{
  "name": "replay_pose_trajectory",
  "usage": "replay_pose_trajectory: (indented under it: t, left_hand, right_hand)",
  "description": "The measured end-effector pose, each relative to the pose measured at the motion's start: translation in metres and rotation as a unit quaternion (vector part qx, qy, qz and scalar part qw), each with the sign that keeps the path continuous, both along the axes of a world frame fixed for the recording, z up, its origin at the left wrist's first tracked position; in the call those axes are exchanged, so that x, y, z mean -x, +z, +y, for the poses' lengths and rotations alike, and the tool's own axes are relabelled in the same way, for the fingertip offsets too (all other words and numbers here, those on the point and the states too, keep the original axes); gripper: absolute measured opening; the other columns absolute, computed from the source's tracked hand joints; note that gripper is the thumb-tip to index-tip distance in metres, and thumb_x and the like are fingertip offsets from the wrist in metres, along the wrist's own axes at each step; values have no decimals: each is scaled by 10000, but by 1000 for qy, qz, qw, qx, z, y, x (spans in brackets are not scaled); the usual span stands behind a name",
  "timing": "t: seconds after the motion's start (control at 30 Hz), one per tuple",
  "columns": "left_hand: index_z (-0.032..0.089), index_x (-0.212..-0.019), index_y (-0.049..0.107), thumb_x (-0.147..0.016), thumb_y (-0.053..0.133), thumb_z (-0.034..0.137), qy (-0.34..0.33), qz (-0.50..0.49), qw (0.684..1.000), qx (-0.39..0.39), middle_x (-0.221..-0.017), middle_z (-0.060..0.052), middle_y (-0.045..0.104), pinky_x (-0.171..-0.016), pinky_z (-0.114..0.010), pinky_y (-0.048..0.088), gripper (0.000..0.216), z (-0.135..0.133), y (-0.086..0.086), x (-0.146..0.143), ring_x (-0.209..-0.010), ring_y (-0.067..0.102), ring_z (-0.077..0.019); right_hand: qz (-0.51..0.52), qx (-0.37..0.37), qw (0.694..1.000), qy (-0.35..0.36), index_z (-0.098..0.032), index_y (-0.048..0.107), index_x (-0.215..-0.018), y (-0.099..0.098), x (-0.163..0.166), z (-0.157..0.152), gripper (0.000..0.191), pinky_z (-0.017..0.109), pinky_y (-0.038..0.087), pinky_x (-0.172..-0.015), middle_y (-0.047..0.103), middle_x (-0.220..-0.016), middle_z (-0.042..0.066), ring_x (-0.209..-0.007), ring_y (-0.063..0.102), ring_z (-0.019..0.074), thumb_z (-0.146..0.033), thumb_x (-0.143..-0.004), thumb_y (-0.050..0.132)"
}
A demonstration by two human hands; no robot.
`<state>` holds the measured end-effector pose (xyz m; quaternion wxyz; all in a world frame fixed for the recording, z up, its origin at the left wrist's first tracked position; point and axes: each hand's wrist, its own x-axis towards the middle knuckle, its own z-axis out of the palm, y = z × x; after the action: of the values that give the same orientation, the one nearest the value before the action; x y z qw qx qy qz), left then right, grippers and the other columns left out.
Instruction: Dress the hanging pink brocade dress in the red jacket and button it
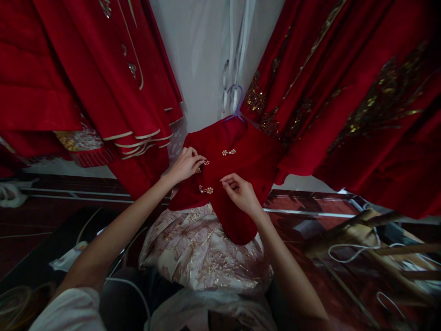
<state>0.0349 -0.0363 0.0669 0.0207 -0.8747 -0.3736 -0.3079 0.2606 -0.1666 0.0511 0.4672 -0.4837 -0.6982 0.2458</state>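
Note:
A small dark red velvet jacket hangs on a purple hanger in front of me, over a pale gold-patterned skirt. Pearl flower fasteners run down its front: one near the collar, one lower. My left hand pinches the jacket's front edge at the middle fastener, fingers closed. My right hand pinches the red fabric just right of the lower fastener, fingers curled.
Long red gowns with gold embroidery hang on the left and right, close around the jacket. A white wall stands behind. Dark reflective floor, white cables and wooden pieces lie at lower right.

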Motion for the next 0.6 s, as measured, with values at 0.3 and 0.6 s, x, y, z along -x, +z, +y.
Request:
replay_pose_trajectory:
  t: [0.3, 0.6]
  left_hand:
    - [177, -879, 658, -853, 594, 378, -125, 46, 985, 113, -819, -50, 616, -792, -315, 426, 213, 30, 16, 6, -806, 548, -184]
    - [174, -874, 605, -857, 599, 325, -91, -92, 980, 152, -798, -26, 652, -663, -246, 450, 152, 20, -5, -6, -715, 598, -138]
  right_hand:
    - [0, 3, 1000, -3, -207, 635, -952, 1, -5, 3, 166, 219, 476, -584, 667, -782, 16, -644, 610, 115, -310, -879, 526]
    - [6, 3, 1000, 3, -209, 629, -942, -2, -6, 4, 141, 225, 476, -601, 672, -766, 9, -656, 624, 118, -275, -869, 527]
